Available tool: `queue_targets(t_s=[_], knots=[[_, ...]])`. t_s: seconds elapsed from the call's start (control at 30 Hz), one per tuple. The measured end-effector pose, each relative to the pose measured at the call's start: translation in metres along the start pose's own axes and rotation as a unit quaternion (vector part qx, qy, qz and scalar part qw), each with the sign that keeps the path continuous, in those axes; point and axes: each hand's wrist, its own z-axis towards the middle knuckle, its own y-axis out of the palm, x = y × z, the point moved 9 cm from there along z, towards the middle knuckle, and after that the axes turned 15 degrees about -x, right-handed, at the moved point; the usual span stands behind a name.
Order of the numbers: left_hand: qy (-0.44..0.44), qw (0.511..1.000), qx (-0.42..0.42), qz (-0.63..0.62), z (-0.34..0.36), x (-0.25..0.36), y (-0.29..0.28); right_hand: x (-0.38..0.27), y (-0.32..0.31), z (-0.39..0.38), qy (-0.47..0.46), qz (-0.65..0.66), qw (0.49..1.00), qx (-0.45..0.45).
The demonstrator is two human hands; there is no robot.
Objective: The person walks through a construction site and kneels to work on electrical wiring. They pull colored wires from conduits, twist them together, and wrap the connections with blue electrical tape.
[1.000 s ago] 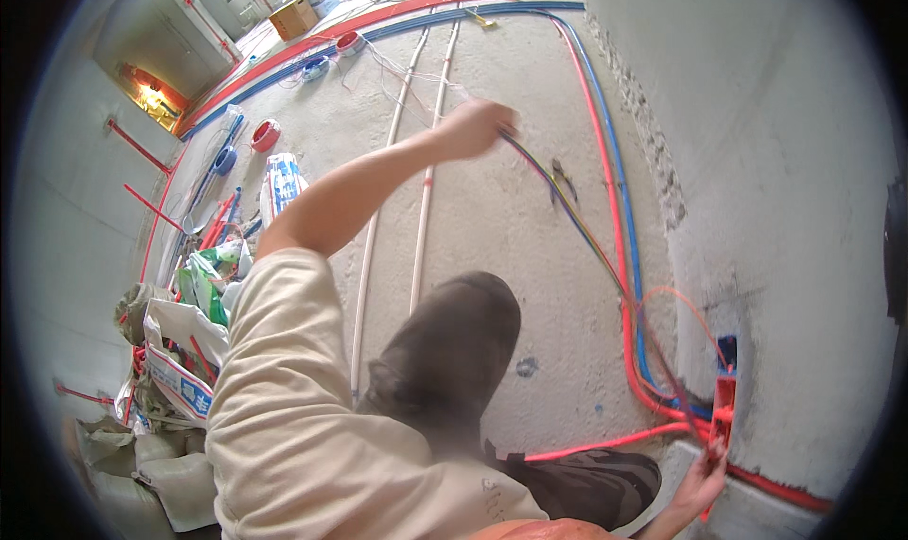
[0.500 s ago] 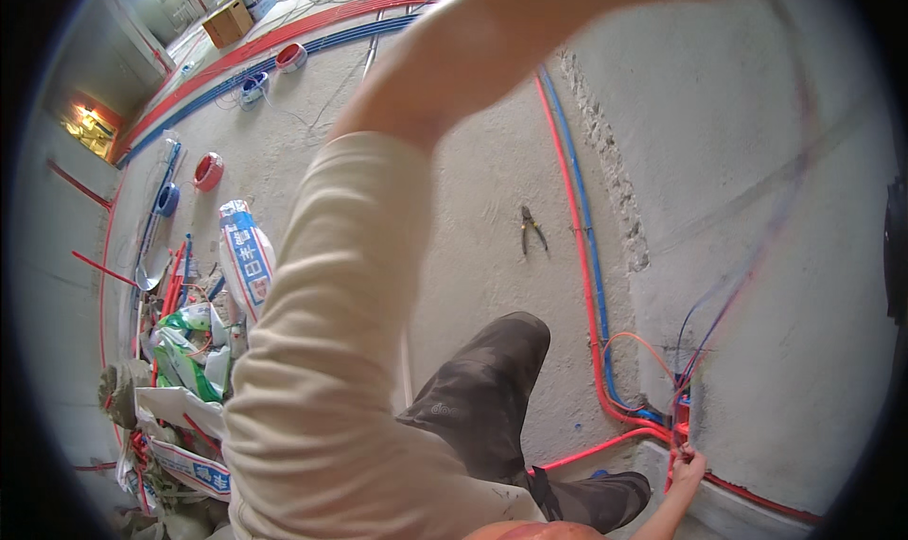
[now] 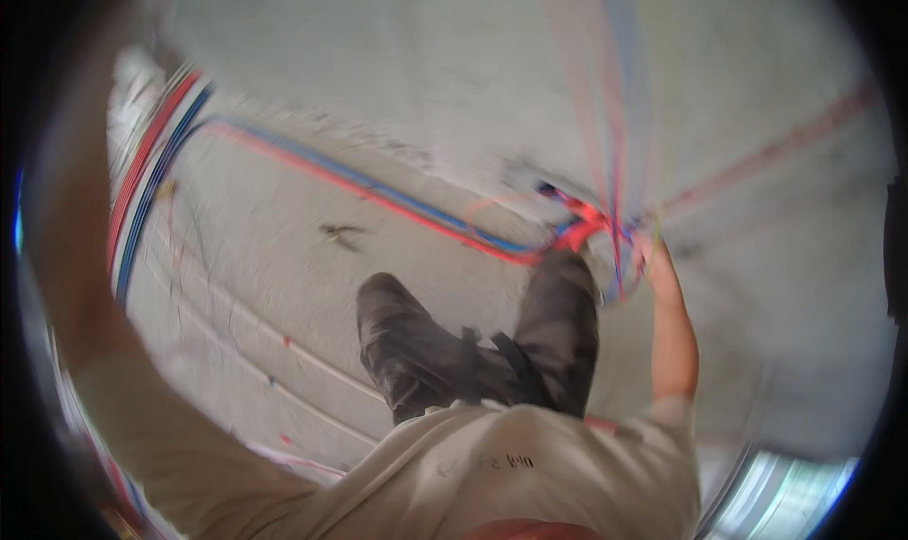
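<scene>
My right hand [image 3: 645,253] is closed around thin electrical wires [image 3: 617,247], beside the spot where red and blue conduits meet at the wall. Red, blue and yellow-green strands run past its fingers, and blurred lengths of them rise up the wall. My left arm [image 3: 80,285] is raised along the left edge, and its hand lies outside the picture. Red fittings [image 3: 582,226] sit just left of my right hand, close to my knee. A pair of pliers [image 3: 342,235] lies with its handles spread on the concrete floor, away from both hands.
A red conduit [image 3: 378,200] and a blue conduit [image 3: 416,202] follow the wall's foot. More red and blue lines [image 3: 156,176] cross the floor at left. Pale pipes [image 3: 322,362] run left of my legs. A bright opening [image 3: 785,493] shows at lower right.
The view has turned strongly and is blurred. My left arm, earlier across the top, is now at the left edge. My right hand appears higher in the picture, still at the wires.
</scene>
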Motion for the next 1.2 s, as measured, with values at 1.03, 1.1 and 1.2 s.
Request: queue_targets(t_s=[1.03, 1.1, 1.2], knots=[[-0.265, 0.953, 0.11, -0.101, -0.296, -0.147, 0.24, -0.011, 0.028, -0.001, 0.189, -0.291, 0.938, 0.021], [-0.267, 0.949, 0.118, -0.121, -0.308, -0.153, 0.25, 0.004, 0.025, -0.002, 0.204, -0.09, 0.974, 0.038], [-0.277, 0.943, 0.116, -0.14, -0.318, -0.158, 0.263, 0.015, 0.028, -0.002, 0.199, 0.132, 0.968, 0.072]])
